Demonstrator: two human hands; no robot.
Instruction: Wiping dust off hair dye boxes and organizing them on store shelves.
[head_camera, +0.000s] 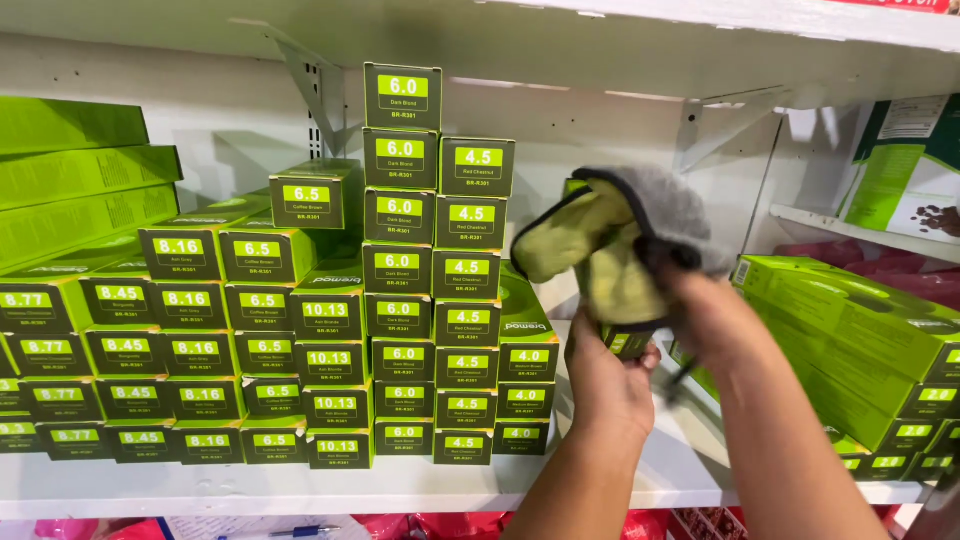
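Now left hand (608, 385) grips box (628, 341) beneath cloth (612, 245).

The scene is bright and evenly lit from above and in front, so the green boxes (400, 300) stacked on the white shelf (300, 485) read crisp and saturated, with only soft grey shadows thrown on the back wall behind the tallest stack and below the shelf bracket (315, 85) to its upper left. To the right of that stack, the cloth (620, 240) and both hands, left hand (608, 385) and right hand (712, 320), are smeared by motion blur, and the underside of the upper shelf above the stack is nearly washed out. Shelf lines bow slightly toward the frame edges, and the boxes far right of the stack look softer.
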